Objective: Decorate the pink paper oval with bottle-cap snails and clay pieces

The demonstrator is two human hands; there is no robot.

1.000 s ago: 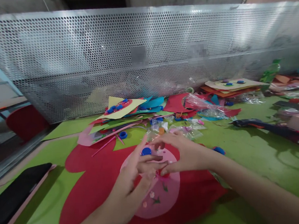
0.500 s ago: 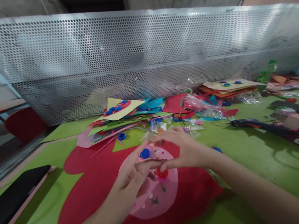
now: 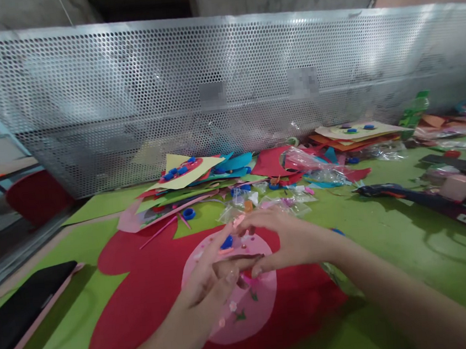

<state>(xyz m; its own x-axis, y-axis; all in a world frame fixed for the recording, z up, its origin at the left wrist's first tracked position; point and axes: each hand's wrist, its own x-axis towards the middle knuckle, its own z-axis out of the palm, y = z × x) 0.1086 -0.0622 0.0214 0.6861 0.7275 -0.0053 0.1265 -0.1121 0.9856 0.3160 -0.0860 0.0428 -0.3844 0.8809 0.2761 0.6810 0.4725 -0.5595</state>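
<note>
Over a pink paper oval (image 3: pixel 264 310) on a large red paper shape (image 3: pixel 135 312), my two hands meet. My left hand (image 3: pixel 209 282) has its palm turned up, the index finger stretched out and the thumb apart. A small pink piece (image 3: pixel 239 219) shows at that finger's tip. My right hand (image 3: pixel 292 237) arches in from the right, thumb and fingers apart, its fingertips touching or very near the piece and the left fingers. A blue blob (image 3: pixel 226 243), small flowers and green leaf shapes (image 3: pixel 240 315) lie on the oval. My hands partly hide a red blob.
A black phone-like object (image 3: pixel 26 313) lies at the left. Coloured paper stacks (image 3: pixel 187 174) and plastic bags stand behind the red shape. At the right are a dark power strip (image 3: pixel 436 206) and a green bottle (image 3: pixel 415 111). A perforated metal panel (image 3: pixel 157 82) rises behind.
The small pink piece now shows more clearly at my fingertips. My right hand has dropped slightly, and my left index finger covers more of the blue blob. The red blob is more hidden.
</note>
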